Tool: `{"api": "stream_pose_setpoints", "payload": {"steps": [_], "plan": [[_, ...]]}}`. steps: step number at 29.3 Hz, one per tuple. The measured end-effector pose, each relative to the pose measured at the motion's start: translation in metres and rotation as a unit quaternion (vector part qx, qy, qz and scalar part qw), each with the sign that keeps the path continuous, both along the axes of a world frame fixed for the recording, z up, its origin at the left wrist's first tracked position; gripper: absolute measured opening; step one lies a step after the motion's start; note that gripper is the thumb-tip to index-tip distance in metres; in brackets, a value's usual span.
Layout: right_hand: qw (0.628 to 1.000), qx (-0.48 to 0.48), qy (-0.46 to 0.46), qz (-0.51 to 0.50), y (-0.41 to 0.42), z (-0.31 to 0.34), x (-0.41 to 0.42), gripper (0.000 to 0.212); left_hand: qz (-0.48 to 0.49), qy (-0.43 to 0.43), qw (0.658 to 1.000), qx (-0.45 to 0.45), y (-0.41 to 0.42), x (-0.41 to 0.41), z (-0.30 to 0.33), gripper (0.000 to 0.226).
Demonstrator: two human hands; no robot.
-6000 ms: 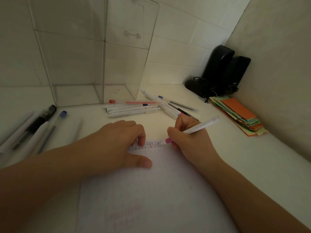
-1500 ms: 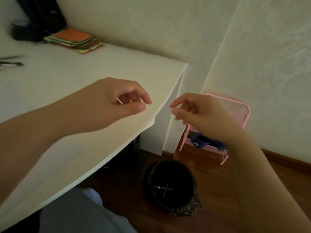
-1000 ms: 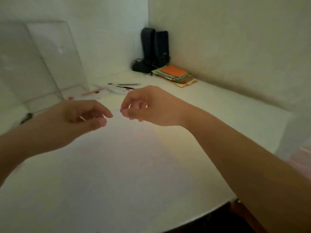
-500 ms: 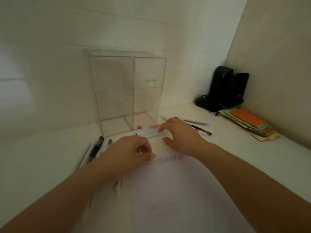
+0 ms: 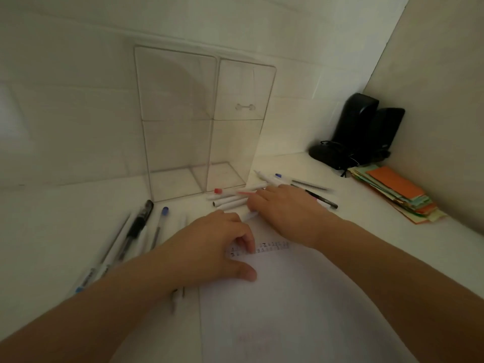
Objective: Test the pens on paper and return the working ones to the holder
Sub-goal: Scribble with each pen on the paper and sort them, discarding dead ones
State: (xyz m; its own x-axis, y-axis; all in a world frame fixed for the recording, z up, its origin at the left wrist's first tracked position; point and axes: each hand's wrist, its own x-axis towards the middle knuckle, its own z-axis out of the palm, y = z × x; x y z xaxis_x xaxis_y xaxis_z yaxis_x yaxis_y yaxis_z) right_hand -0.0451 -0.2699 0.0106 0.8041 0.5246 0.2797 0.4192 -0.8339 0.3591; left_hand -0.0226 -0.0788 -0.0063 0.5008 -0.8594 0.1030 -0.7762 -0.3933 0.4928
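Since the frame half a second back, both hands have shifted only a little: the right hand (image 5: 285, 210) has come to lie over the loose pens in front of the holder, and the left hand (image 5: 217, 244) has settled onto the sheet.

White desk (image 5: 392, 244) fills the view, meeting a pale tiled wall behind; on it the paper (image 5: 288, 310) spreads wide and white toward the camera, with a thin band of small dark test marks along its far edge and a faint pink scribble near the bottom; the clear acrylic holder (image 5: 201, 121) stands upright at the back, tall, two-celled, nothing visible inside it; black speakers (image 5: 364, 132) sit in the right corner beside a stack of coloured paper (image 5: 395, 195); a black pen (image 5: 137, 226) and a blue-capped pen (image 5: 159, 226) lie left of the sheet; white-barrelled pens (image 5: 230, 200), one red-capped, lie just before the holder.

Left fingers are curled, fingertips and thumb pressing the paper down, grasping nothing; right fingers reach over the white pens, but whether they grip one I cannot tell.
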Motion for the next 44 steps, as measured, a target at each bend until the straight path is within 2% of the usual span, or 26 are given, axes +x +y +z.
{"api": "stream_pose_setpoints", "payload": {"steps": [2,3,4,5,6,7,8,9,11,13,16,18,20,23,25,26,29,31,33,35,36,37,39,40,41,44], "plan": [[0.994,0.081,-0.007,-0.068,-0.003,0.009,-0.012,0.019,-0.003,-0.002,1.0,-0.008,0.002,0.001,0.0,0.04],[0.979,0.176,0.0,-0.101,-0.003,0.015,-0.021,0.015,-0.003,-0.003,1.0,-0.012,0.002,0.002,0.0,0.04],[0.942,0.31,0.029,-0.125,-0.004,0.02,-0.03,0.013,-0.004,-0.006,1.0,-0.014,0.003,0.002,0.0,0.039],[0.874,0.461,0.076,-0.135,-0.004,0.024,-0.04,0.016,-0.004,-0.012,1.0,-0.016,0.003,0.001,0.001,0.036],[0.78,0.597,0.137,-0.13,-0.004,0.026,-0.05,0.018,-0.003,-0.019,1.0,-0.018,0.003,0.0,0.002,0.035],[0.687,0.691,0.191,-0.12,-0.004,0.026,-0.059,0.019,-0.001,-0.025,0.999,-0.022,0.003,-0.003,0.006,0.035],[0.611,0.749,0.233,-0.107,-0.005,0.021,-0.066,0.021,0.001,-0.026,0.999,-0.028,0.002,-0.007,0.008,0.036],[0.559,0.781,0.261,-0.098,-0.004,0.016,-0.072,0.022,0.001,-0.021,0.999,-0.037,0.001,-0.011,0.01,0.037],[0.504,0.813,0.278,-0.084,-0.003,0.005,-0.078,0.022,-0.02,-0.008,0.998,-0.061,-0.002,-0.02,0.015,0.039],[0.477,0.829,0.283,-0.067,-0.001,-0.004,-0.079,0.019,-0.059,-0.001,0.996,-0.074,-0.006,-0.027,0.017,0.042],[0.468,0.827,0.308,-0.041,0.002,-0.012,-0.079,0.024,-0.115,-0.025,0.988,-0.095,-0.009,-0.03,0.009,0.038],[0.466,0.826,0.316,-0.031,0.003,-0.013,-0.079,0.025,-0.12,-0.029,0.987,-0.107,-0.009,-0.028,0.004,0.032],[0.488,0.811,0.322,-0.025,0.003,-0.014,-0.079,0.023,-0.111,-0.018,0.988,-0.106,-0.01,-0.027,0.002,0.028],[0.549,0.771,0.322,-0.031,0.003,-0.016,-0.08,0.022,-0.108,-0.036,0.991,-0.07,-0.012,-0.027,-0.001,0.026],[0.553,0.77,0.318,-0.031,0.005,-0.016,-0.08,0.023,-0.107,-0.027,0.991,-0.069,-0.012,-0.029,0.0,0.031],[0.537,0.782,0.315,-0.024,0.005,-0.015,-0.08,0.024,-0.098,0.01,0.992,-0.081,-0.011,-0.029,0.002,0.039],[0.448,0.847,0.287,-0.016,0.002,-0.009,-0.077,0.025,-0.043,0.13,0.983,-0.125,-0.01,-0.024,0.005,0.07],[0.4,0.88,0.255,-0.012,-0.007,-0.003,-0.075,0.032,0.005,0.122,0.984,-0.128,-0.01,-0.018,0.0,0.069],[0.394,0.891,0.225,-0.003,-0.014,0.001,-0.073,0.026,0.042,0.09,0.99,-0.099,-0.008,-0.012,-0.005,0.056],[0.432,0.88,0.195,-0.019,-0.02,0.002,-0.071,0.008,0.038,0.039,0.997,-0.058,-0.006,-0.008,-0.008,0.043],[0.457,0.869,0.185,-0.034,-0.021,0.001,-0.071,0.01,0.024,0.015,0.999,-0.043,-0.007,-0.007,-0.008,0.041],[0.477,0.858,0.184,-0.053,-0.021,0.0,-0.07,0.022,0.014,0.003,0.999,-0.036,-0.007,-0.006,-0.009,0.041],[0.476,0.852,0.203,-0.08,-0.02,-0.001,-0.069,0.042,0.007,-0.001,0.999,-0.032,-0.009,-0.006,-0.01,0.041],[0.477,0.848,0.215,-0.085,-0.019,-0.002,-0.069,0.046,0.005,0.0,0.999,-0.035,-0.009,-0.005,-0.01,0.041],[0.496,0.836,0.216,-0.094,-0.017,-0.003,-0.069,0.047,0.004,0.001,0.999,-0.038,-0.009,-0.005,-0.011,0.042],[0.61,0.758,0.149,-0.176,-0.016,-0.009,-0.068,0.038,0.006,0.01,0.999,-0.036,-0.01,-0.003,-0.012,0.045]]}}
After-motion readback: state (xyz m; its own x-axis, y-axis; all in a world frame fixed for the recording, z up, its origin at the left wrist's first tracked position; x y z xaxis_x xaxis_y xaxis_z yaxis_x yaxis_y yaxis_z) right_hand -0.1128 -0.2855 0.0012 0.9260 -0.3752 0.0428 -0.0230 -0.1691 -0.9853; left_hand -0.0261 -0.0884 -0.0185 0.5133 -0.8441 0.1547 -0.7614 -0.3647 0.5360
